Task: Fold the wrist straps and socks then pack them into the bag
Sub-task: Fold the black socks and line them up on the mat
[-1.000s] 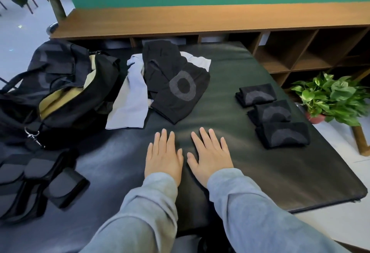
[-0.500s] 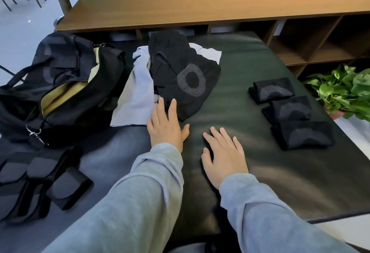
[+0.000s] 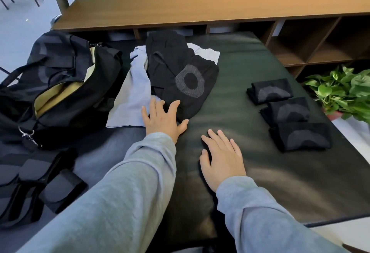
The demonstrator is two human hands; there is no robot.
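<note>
The left hand [image 3: 163, 119] lies flat with fingers straight and spread, its fingertips touching the near edge of the unfolded black sock [image 3: 186, 84] and the pale grey sock [image 3: 133, 96] heaped just beyond it; it grips nothing. The right hand [image 3: 222, 159] rests flat and relaxed on the dark padded mat [image 3: 250, 84], holding nothing, well short of the three folded black socks [image 3: 288, 112] lined up off to its right. The likely trouble is the heap itself: the black and grey pieces overlap, so a pull on one could drag its neighbour along, or tip the pile toward the bag [image 3: 54, 90], which sits open just left of the left hand showing a tan lining. The socks are soft, limp knit, the black one marked with a grey ring; such cloth probably sags and loses its fold unless pressed flat. The mat looks smooth and faintly glossy, so cloth may slide on it. The wrist straps [image 3: 34, 184], stiffer dark bands, lie below and left of the left arm.
</note>
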